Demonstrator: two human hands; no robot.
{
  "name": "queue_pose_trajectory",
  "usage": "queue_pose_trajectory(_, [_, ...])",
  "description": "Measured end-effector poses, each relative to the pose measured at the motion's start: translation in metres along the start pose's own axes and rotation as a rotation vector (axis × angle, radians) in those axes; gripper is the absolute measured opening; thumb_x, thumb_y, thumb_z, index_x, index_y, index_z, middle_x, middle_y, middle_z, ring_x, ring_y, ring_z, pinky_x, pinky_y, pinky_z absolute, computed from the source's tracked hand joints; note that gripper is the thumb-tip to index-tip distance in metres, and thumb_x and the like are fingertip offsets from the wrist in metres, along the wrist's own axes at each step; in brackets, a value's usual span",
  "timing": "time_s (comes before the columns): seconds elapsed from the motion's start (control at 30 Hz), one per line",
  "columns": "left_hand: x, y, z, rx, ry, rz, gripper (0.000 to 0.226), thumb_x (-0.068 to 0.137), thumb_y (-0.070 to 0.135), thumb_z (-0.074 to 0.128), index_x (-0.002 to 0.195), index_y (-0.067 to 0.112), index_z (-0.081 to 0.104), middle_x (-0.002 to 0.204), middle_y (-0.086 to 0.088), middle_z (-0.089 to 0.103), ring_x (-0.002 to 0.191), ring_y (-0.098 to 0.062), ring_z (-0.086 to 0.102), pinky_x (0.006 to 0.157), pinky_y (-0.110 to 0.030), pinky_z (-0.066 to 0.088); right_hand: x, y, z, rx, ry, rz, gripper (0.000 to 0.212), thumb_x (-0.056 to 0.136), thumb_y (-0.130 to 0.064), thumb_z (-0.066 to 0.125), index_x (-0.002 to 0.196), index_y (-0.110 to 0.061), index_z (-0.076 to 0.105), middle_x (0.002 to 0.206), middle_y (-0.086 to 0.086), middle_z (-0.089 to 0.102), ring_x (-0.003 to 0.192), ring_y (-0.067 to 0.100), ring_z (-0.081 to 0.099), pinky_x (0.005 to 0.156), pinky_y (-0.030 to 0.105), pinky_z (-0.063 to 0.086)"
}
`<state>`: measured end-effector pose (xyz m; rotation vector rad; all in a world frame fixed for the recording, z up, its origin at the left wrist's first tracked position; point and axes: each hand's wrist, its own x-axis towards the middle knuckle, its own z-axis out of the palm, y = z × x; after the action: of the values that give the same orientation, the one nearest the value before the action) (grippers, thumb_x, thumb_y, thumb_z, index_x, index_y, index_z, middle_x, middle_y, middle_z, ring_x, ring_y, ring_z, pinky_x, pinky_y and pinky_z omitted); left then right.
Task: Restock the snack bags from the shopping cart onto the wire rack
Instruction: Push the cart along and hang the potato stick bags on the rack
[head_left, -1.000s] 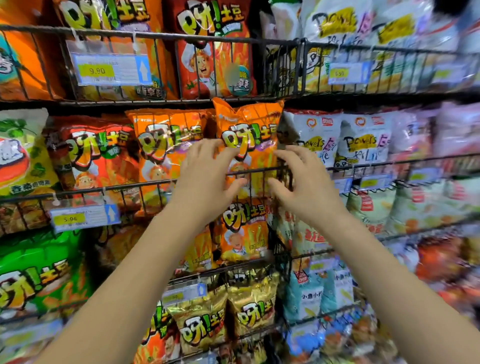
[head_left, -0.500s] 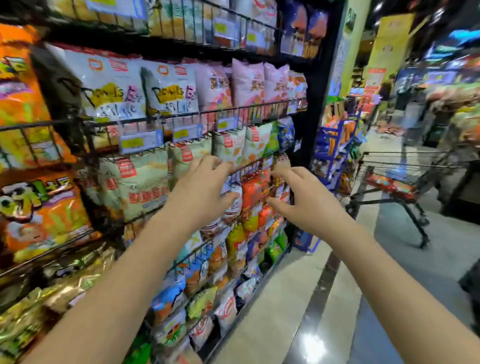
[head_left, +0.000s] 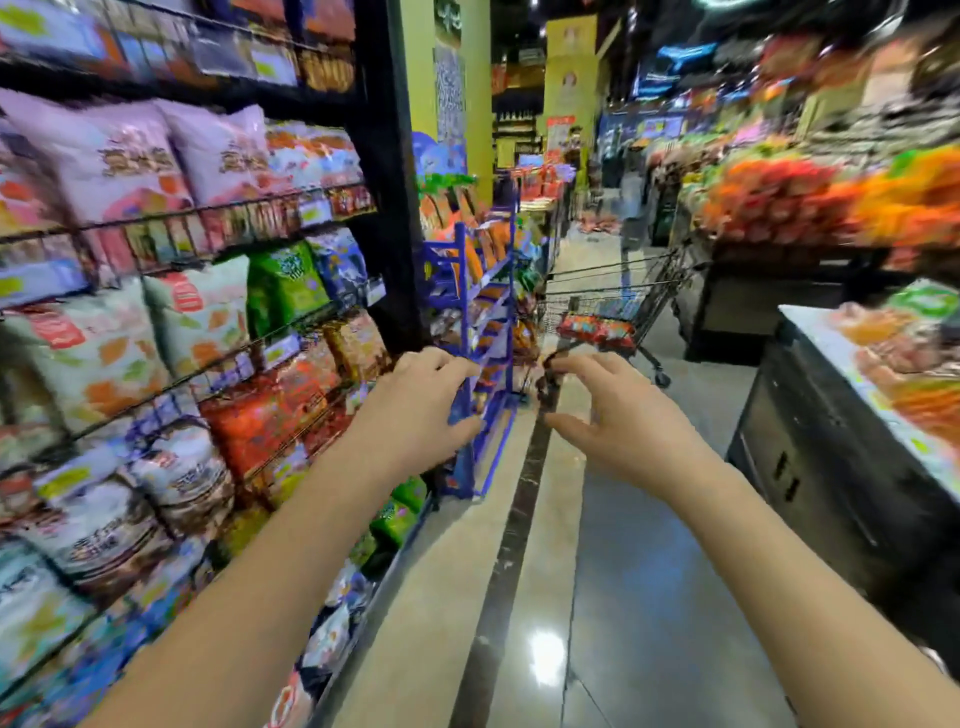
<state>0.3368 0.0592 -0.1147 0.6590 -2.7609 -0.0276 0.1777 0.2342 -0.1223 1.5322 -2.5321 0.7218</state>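
My left hand (head_left: 415, 410) and right hand (head_left: 626, 423) are raised over the glossy aisle floor (head_left: 639, 571), each grip loose, fingers half-curled around nothing. A red snack bag (head_left: 597, 328) lies in the black wire shopping cart (head_left: 667, 280) ahead, well apart from both hands. The black wire rack (head_left: 234, 223), packed with snack packets, stands at left.

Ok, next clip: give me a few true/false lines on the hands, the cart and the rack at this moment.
1. The left hand and the right hand both hold nothing. True.
2. The shopping cart stands beyond the hands, further down the aisle. True.
3. The shopping cart is empty. False: red packaging lies in it.
4. The wire rack is on the person's right. False: it is on the left, stocked with snack bags.
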Motion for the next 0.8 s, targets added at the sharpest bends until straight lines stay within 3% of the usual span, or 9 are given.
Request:
queue_pose_trajectory(0.3, [0.148,0.043,0.061,-0.039,-0.048,0.105,0.063,0.096,0.051,0.064,0.150,0.029,0.043,0.146,0.000,0.045,0.138,-0.025,0.038,0.109,-0.042,0.041,0.077,0.123,-0.003,-0.056,0.043,0.122,0.061,0.094,-0.047,0.066,0.148,-0.027,0.046,0.142,0.001,0.052,0.130,0.022,0.052,0.104,0.040,0.048])
queue_pose_trajectory(0.8, [0.457,-0.040,0.187,-0.194,-0.110,0.263,0.064,0.093,0.049,0.069,0.148,0.027,0.047,0.144,-0.001,0.047,0.136,-0.025,0.042,0.107,-0.045,0.047,0.330,0.251,0.071,-0.138,0.015,0.325,0.060,0.094,-0.047,0.067,0.147,-0.029,0.046,0.142,-0.002,0.051,0.129,0.020,0.053,0.105,0.037,0.046])
